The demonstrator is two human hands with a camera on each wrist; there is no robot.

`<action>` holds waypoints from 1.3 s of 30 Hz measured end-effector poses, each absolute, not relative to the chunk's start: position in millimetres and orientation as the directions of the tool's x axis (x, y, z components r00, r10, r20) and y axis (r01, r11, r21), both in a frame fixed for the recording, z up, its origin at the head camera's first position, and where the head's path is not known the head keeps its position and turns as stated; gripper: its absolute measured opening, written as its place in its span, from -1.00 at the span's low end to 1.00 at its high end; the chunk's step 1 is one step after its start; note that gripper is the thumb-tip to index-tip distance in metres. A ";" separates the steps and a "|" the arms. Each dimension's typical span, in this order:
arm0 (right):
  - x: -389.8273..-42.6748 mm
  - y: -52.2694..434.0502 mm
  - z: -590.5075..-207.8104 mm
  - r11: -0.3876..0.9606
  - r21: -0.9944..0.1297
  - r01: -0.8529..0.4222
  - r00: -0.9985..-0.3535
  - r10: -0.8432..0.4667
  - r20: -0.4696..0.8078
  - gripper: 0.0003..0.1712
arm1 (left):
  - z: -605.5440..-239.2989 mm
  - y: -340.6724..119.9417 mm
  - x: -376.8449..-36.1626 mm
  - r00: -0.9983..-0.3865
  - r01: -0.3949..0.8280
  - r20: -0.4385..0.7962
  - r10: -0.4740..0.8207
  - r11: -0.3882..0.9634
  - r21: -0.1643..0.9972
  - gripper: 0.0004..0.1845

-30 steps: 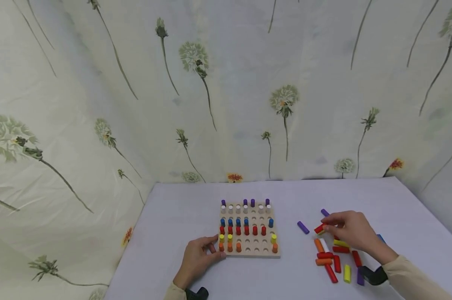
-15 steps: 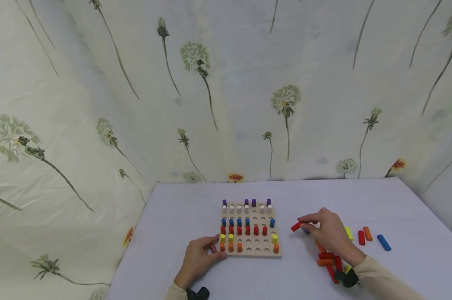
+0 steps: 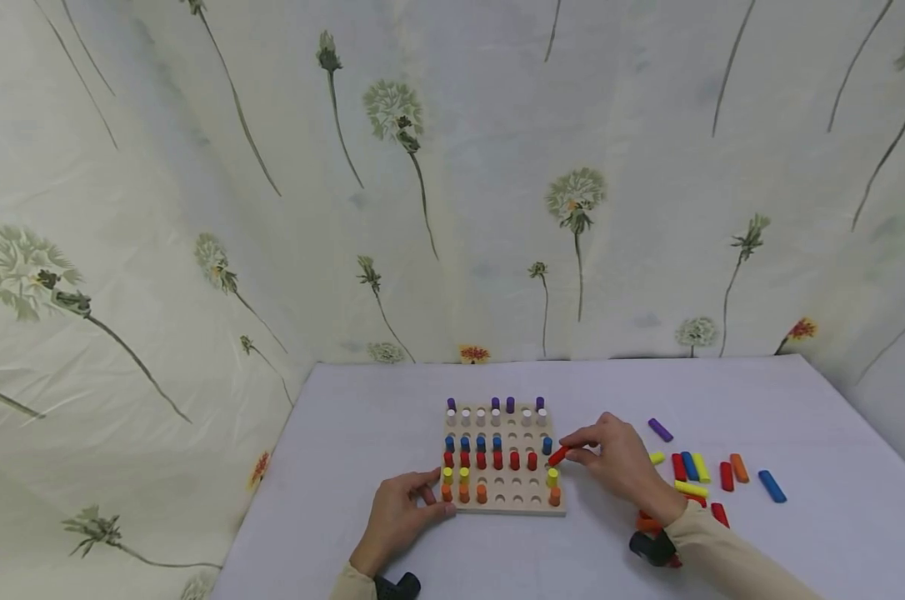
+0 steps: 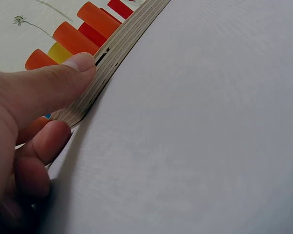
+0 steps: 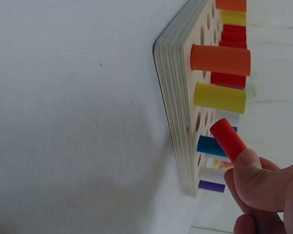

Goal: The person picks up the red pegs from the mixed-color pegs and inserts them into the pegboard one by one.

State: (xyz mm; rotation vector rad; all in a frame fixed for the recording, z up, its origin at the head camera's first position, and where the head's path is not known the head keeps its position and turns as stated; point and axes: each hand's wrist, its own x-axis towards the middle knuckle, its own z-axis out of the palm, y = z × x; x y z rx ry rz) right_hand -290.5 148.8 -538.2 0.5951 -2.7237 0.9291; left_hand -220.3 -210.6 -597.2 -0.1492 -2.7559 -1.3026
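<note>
A wooden pegboard [image 3: 508, 512] lies on the table with rows of upright pegs: purple at the back, then white, blue, red, yellow and orange in front. My left hand [image 3: 398, 510] holds its front left corner, thumb on the board's side edge [image 4: 100, 80]. Between thumb and forefinger, my right hand [image 3: 623, 468] pinches a red peg [image 5: 228, 139]. That peg is tilted, its free end close over the right end of the red row. In the right wrist view it is near a yellow peg [image 5: 219, 97] and a blue peg [image 5: 211, 145], both standing in holes.
Loose pegs lie scattered right of the board, among them a purple peg [image 3: 660, 430], a blue peg [image 3: 772, 487] and an orange peg [image 3: 738, 467]. My right forearm [image 3: 722, 554] covers some of them. Flowered cloth [image 3: 437, 208] hangs behind the table.
My right hand has carried the red peg left from the loose pegs to the board's right edge. A purple peg among the loose ones is uncovered. The left hand stays at the corner.
</note>
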 end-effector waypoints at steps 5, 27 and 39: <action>-291.2 141.5 -541.3 0.733 -0.526 -0.432 -0.901 -0.331 0.279 -0.80 | -597.1 -210.1 -220.7 -0.993 0.113 0.106 0.048 0.625 0.772 -0.36; -288.3 128.7 -541.4 0.759 -0.376 -0.532 -0.837 -0.405 0.368 -0.78 | -593.8 -209.3 -218.5 -0.992 0.116 0.117 0.042 0.639 0.761 -0.36; -286.1 122.4 -541.2 0.766 -0.382 -0.517 -0.846 -0.390 0.364 -0.80 | -597.0 -209.9 -219.2 -0.993 0.114 0.114 0.041 0.627 0.771 -0.35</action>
